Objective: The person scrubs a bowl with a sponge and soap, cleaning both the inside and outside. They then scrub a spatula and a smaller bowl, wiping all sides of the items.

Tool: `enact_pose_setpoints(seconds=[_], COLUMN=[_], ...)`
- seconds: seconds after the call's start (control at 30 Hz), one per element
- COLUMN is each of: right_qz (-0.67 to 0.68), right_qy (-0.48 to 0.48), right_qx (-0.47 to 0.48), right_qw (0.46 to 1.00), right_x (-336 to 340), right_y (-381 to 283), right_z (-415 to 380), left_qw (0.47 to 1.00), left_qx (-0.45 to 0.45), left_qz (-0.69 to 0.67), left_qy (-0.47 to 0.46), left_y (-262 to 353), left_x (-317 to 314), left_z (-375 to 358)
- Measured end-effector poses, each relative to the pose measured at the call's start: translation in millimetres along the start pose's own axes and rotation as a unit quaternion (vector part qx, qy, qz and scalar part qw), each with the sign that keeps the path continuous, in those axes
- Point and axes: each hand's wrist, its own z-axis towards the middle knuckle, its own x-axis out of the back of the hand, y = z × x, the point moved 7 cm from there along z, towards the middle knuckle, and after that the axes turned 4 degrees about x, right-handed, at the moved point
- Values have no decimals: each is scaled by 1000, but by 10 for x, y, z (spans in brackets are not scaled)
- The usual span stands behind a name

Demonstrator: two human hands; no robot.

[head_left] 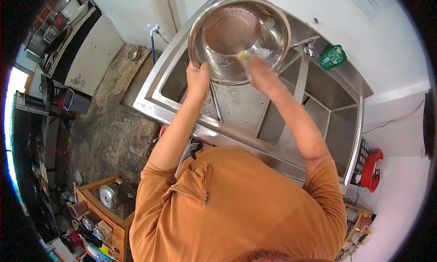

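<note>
A large metal basin [232,30] is tilted over the steel sink [300,89], its inside facing me, with white suds on the inner wall. My left hand [198,81] is closed on the basin's near-left rim. Over the near-right part of the basin, my right hand [261,74] is smeared by motion. Its fingers are closed on a small yellowish sponge [244,57], blurred and pressed near the inner wall. Wet spots show on the sink floor below the basin.
A tap [309,47] stands at the sink's back, right of the basin, with a green packet [332,57] beside it. A blue-and-white hose fitting [154,32] is at the left. A wooden stand [123,221] holds a metal lid [109,196]. Something red [372,170] hangs at right.
</note>
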Motion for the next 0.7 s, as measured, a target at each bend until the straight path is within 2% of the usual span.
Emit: enact_pose_setpoints(seconds=[0.03,0.07,0.1,0.13,0.17,0.2,0.23,0.27,0.33,0.37,0.4,0.43,0.47,0.5,0.57,0.6,0.67,0.7], right_qz=[-1,195,384,385,214,35,-49,-50,-46,46,45,153,256,257,125,123,-61,-62], right_qy=[1,27,49,49,7,-35,-11,-10,21,-108,-107,-16,77,80,207,210,283,280], right_qx=[-4,14,35,36,50,63,29,30,-50,-124,-126,-35,58,54,117,112,195,197], right_qw=[1000,980,921,921,976,997,998,998,997,985,985,988,962,962,963,963,937,938], right_x=[-18,2,31,-32,-194,-159,11,-54,-201,-277,-425,-563,-488,-531,-367,-316,-90,40], right_y=[-146,-377,-495,-387,-229,-202,-60,-8,215,120,8,-194,-373,-391,-437,-354,-300,-217], right_z=[8,45,58,80,119,129,121,113,104,150,164,195,218,248,260,301,348,388], left_qw=[1000,1000,999,1000,999,998,998,999,999,999,999,998,998,997,996,996,995,993], left_qx=[1,6,13,13,26,38,37,24,10,26,42,46,44,54,63,54,46,79], left_qz=[1,2,2,2,-23,-47,-46,-12,22,4,-13,-12,-11,-11,-6,7,17,22], left_qy=[-4,-18,-29,-28,-30,-33,-32,-31,-32,-29,-27,-38,-40,-49,-66,-76,-87,-86], left_y=[-45,-116,-167,-208,-239,-252,-263,-260,-240,-240,-252,-270,-283,-324,-395,-411,-364,-261], left_x=[-21,-54,-78,-50,-3,29,54,58,2,-41,-67,-91,-99,-106,-117,-105,-121,-139], left_z=[-12,12,13,11,9,-2,-34,-88,-148,-168,-179,-181,-186,-213,-210,-190,-220,-304])
